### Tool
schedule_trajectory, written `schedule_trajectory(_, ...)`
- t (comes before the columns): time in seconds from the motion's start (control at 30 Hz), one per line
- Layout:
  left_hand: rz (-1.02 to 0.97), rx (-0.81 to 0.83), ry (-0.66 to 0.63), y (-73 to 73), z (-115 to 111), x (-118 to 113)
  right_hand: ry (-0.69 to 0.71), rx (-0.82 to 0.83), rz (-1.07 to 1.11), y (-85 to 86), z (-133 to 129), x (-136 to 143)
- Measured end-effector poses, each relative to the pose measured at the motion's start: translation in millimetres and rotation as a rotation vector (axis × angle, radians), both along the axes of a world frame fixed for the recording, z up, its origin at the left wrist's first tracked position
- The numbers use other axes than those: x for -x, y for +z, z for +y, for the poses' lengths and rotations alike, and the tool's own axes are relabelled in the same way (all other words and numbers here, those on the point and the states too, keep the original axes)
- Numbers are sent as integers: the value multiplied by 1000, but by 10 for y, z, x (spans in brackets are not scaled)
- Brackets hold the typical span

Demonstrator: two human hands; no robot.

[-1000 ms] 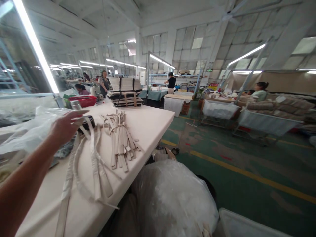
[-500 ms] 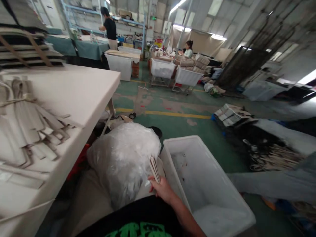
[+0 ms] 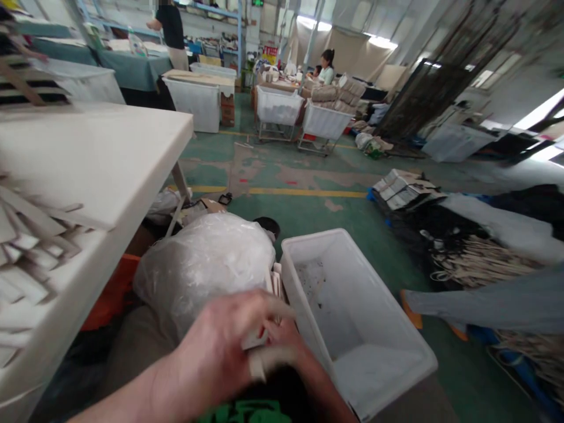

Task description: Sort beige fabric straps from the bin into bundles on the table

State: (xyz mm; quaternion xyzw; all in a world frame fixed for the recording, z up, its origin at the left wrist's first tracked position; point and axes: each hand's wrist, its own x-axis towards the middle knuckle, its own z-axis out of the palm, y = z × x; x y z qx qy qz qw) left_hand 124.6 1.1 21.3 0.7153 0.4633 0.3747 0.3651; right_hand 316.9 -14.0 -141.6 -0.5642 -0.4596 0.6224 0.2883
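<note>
My right hand (image 3: 288, 338) is closed round a small bundle of pale folded strips (image 3: 276, 281), whose ends stick up above the fingers. Over it reaches my left hand (image 3: 224, 332), its fingers bent but smeared by motion, hiding much of the grip. Between the hands a pale narrow band (image 3: 271, 357) curves beside my right wrist; whether the left fingers hold it cannot be made out. On the white table (image 3: 118, 132) at left lies a heap of similar pale strips (image 3: 26, 241).
A puffed clear plastic bag (image 3: 211, 247) sits just beyond my hands. To the right stands a white plastic bin (image 3: 352, 294) with small scraps inside. A person's grey-clad leg (image 3: 484, 302) is at far right, near piled cords (image 3: 480, 258). Other people stand farther back.
My left hand has come into view from the lower left and reached over to the bundle in my right hand. The view has shifted, with the table sliding left and lower.
</note>
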Motion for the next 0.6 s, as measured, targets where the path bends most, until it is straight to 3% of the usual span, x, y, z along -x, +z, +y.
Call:
schedule_trajectory(0.1, -114, 181, 129, -366, 131, -16, 44, 2, -38, 153, -91, 79)
schedule_trajectory(0.23, -263, 401, 266, -848, 117, 132, 261, -116, -216, 275, -150, 232)
schedule_trajectory(0.37, -287, 494, 380, -954, 10, 334, 414, -169, -309, 348, -159, 293)
schedule_trajectory(0.5, -202, 510, 392, -999, -80, 525, 470, -170, -176, 376, -179, 254)
schedule_trajectory(0.6, -145, 465, 445, -1188, -149, 660, 466, -121, -26, 353, -207, 235)
